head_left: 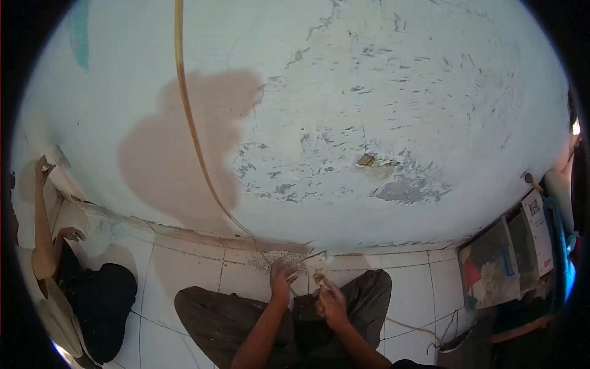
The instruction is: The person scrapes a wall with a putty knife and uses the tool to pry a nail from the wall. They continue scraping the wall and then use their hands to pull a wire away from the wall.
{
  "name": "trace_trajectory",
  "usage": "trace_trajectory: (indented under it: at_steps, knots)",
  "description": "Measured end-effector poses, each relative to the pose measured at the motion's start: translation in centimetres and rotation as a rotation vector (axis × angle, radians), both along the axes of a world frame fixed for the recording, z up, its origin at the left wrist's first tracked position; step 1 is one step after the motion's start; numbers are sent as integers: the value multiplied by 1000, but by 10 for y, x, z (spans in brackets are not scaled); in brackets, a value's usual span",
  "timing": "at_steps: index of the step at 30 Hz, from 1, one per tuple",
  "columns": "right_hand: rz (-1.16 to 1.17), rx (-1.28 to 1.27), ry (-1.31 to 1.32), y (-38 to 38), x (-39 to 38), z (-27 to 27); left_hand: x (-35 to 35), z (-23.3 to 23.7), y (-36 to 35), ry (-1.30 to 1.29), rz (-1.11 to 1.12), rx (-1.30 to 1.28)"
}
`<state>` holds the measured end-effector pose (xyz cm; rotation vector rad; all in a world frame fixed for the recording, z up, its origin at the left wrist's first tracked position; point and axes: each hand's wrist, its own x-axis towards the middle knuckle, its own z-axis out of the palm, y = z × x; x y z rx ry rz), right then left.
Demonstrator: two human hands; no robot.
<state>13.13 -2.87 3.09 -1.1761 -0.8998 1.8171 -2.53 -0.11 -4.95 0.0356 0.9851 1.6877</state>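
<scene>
Low in the middle of the head view, my left hand (282,275) is down at the floor, beside a patch of pale crumbs (263,261) along the wall's foot. Its fingers are too small and dark to make out. Just to the right, my right hand (332,304) is closed on a small pale, brownish object (320,277) that I cannot name. Both hands are between my spread knees. A thin dark strip (315,255) lies near the wall's base, above the hands.
The chipped wall (344,111) rises ahead, with a hanging hose (195,138). Another person (43,246) sits at far left, one hand against the wall. Plastic containers (491,270) stand at right. A thin cord (418,328) lies on the tiles.
</scene>
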Motion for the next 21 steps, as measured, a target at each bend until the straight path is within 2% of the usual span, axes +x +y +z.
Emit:
trace_trajectory:
  at_steps: [2,4,6,8,9,10,11,12,14,15,17,20,21]
  knots:
    - [-30,57,-72,9,2,40,2,-2,4,35,-60,-27]
    - [-31,275,-26,11,3,100,4,-11,3,52,-113,-63]
    - [-109,515,-179,8,-2,162,4,-33,8,105,-212,-65]
    - [-431,691,-185,9,-5,160,12,-54,7,122,-198,-36]
    - [-597,775,-165,24,-10,153,11,-60,10,224,-252,41]
    - [-573,1062,-97,39,-20,161,16,-63,12,205,-180,28]
    - [-535,1069,-183,54,-27,166,22,-71,19,185,-104,33]
    - [-520,1085,-291,66,-32,169,10,-57,23,154,-174,-45]
    - [-615,1112,-165,81,-54,182,8,-53,21,182,-132,-99]
    - [-588,1094,-146,91,-58,181,10,-53,17,186,-102,-119]
    - [-563,1224,-82,103,-67,182,5,-51,13,187,-52,-103]
    - [-441,1119,-63,99,-74,191,1,-68,22,177,-86,-90]
    - [-477,1044,-90,94,-77,190,1,-52,16,197,-88,-86]
